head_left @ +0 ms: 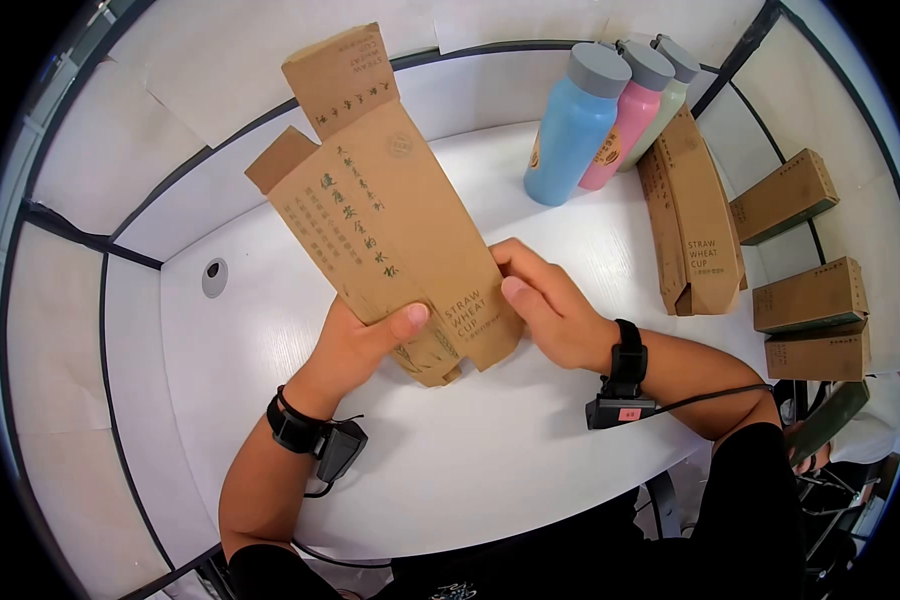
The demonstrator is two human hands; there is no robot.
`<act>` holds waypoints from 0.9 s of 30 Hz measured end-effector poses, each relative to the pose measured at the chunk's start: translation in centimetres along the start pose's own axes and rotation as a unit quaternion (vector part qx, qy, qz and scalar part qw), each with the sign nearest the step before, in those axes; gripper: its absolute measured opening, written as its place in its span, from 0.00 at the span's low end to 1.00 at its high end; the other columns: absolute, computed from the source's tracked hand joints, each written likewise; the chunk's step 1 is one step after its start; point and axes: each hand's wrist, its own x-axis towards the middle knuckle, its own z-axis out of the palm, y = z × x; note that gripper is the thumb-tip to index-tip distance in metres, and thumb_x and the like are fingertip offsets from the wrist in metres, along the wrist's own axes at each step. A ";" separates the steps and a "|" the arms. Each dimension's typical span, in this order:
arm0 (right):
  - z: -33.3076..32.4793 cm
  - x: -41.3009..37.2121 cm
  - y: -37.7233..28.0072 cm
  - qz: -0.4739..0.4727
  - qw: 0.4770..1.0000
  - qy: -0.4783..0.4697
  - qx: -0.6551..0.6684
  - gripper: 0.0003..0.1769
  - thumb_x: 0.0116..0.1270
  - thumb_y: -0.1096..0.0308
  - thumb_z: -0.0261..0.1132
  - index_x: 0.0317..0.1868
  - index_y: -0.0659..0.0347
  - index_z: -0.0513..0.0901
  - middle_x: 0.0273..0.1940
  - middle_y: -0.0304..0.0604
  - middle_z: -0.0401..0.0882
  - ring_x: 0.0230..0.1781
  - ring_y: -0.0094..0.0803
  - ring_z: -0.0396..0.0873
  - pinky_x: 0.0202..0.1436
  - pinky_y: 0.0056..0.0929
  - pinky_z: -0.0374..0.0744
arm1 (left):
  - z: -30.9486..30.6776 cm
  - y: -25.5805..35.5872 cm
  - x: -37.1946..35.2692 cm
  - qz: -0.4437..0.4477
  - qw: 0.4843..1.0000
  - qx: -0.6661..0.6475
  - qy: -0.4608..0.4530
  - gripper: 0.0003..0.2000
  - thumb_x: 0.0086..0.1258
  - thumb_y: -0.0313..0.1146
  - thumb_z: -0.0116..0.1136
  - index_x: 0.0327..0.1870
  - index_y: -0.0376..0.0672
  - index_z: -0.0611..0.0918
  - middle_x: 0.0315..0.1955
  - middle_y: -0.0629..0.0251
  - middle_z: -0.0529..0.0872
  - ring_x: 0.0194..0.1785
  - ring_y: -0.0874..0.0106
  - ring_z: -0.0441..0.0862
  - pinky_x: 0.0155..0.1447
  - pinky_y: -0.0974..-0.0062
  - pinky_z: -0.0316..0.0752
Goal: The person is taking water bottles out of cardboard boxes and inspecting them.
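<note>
A flattened-looking brown cardboard box (395, 220) with green print is held up over the white table, tilted to the left, its flaps open at the top end. My left hand (355, 345) is closed on its lower left part, the thumb lying across the printed face. On the lower right edge my right hand (555, 305) grips the same box between thumb and fingers. The fingers behind the cardboard are hidden. Each wrist wears a black strap with a small device.
Blue (575, 125), pink (630, 120) and pale green (673, 95) bottles with grey lids stand at the back right. Beside them on the white table (230, 370) lie brown cartons (685, 210). More boxes (810, 295) are at the far right, near another person's hand (818, 458).
</note>
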 end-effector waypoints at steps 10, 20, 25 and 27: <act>-0.4 0.5 -0.2 0.095 0.990 0.067 0.075 0.13 0.91 0.67 0.47 0.54 0.62 0.78 0.42 0.33 0.81 0.41 0.18 0.76 0.47 0.24 0.78 | 0.0 0.1 -0.1 -0.009 1.000 0.013 -0.004 0.26 0.78 0.41 0.72 0.70 0.37 0.81 0.61 0.60 0.89 0.65 0.69 0.85 0.69 0.66 0.80; -0.3 0.5 0.0 0.088 0.992 0.069 0.065 0.10 0.91 0.65 0.54 0.54 0.62 0.78 0.43 0.32 0.80 0.42 0.16 0.76 0.48 0.23 0.77 | 0.1 0.0 0.0 -0.006 1.000 0.007 0.001 0.26 0.78 0.41 0.72 0.70 0.36 0.81 0.61 0.60 0.89 0.65 0.68 0.85 0.68 0.65 0.81; -0.3 0.5 0.0 0.083 0.992 0.070 0.059 0.09 0.90 0.66 0.56 0.54 0.62 0.79 0.45 0.33 0.83 0.44 0.16 0.79 0.49 0.24 0.79 | 0.1 0.0 0.0 -0.003 1.000 0.013 0.003 0.27 0.78 0.42 0.73 0.70 0.36 0.81 0.61 0.59 0.89 0.65 0.68 0.85 0.68 0.65 0.81; -0.3 0.5 0.1 0.077 0.993 0.069 0.060 0.08 0.90 0.66 0.56 0.55 0.62 0.79 0.46 0.33 0.83 0.45 0.16 0.80 0.50 0.25 0.80 | 0.1 -0.1 0.0 -0.002 1.000 0.015 0.004 0.27 0.78 0.42 0.73 0.70 0.36 0.81 0.61 0.59 0.89 0.65 0.68 0.85 0.69 0.65 0.81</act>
